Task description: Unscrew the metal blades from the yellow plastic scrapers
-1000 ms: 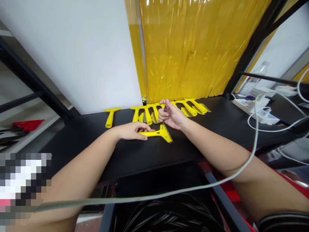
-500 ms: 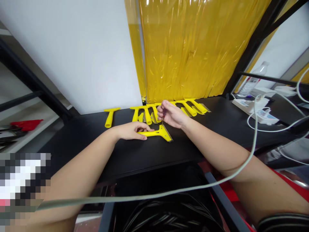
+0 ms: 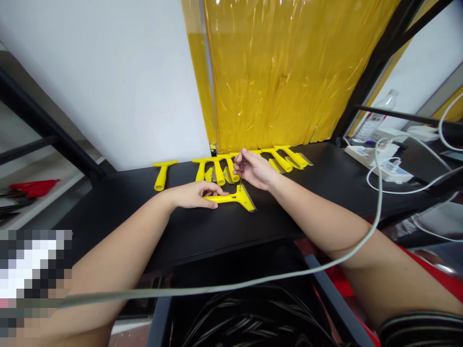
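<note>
I see the left hand (image 3: 195, 195) curled around the handle of a yellow scraper (image 3: 239, 197) at the middle of a black surface (image 3: 202, 238), its metal blade (image 3: 250, 198) on the right. Apart from it, the right hand (image 3: 256, 169) pinches a screwdriver (image 3: 242, 168), nearly upright, shaft pointing down at the scraper's head. The tip is too small for me to tell whether it sits in a screw; if not, turning could make it slip and gouge the plastic. Because the left hand grips only the handle, I judge that twisting could swing the head, and a skid towards the bare blade might cut the right hand. More yellow scrapers (image 3: 218, 172) line up behind; careless knuckles could knock them. A pale cable (image 3: 253, 283) crossing in front might snag the forearms.
</note>
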A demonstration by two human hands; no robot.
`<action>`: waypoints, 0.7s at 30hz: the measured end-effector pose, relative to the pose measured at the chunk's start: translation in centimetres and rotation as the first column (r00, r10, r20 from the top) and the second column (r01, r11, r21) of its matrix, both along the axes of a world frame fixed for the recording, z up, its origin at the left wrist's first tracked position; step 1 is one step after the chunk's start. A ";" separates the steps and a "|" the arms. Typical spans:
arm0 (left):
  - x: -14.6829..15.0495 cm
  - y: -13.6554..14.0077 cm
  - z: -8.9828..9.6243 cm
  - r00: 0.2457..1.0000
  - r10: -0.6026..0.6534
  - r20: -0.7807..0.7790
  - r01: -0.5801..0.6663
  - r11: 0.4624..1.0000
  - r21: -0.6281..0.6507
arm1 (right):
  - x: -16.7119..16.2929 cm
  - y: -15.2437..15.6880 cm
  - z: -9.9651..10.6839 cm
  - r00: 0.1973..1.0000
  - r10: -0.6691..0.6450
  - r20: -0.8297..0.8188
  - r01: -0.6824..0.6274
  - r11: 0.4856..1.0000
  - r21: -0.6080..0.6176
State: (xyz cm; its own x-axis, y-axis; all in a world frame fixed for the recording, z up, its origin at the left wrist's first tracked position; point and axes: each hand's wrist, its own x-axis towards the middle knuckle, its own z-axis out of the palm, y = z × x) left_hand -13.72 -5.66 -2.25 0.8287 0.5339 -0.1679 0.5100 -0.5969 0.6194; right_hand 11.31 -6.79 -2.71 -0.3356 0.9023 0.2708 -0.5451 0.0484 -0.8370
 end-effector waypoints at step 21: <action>0.3 -0.4 0.1 1.000 0.026 -0.015 -0.027 0.999 -0.035 | 0.2 -0.4 -0.1 0.997 0.081 -0.003 -0.081 0.997 0.013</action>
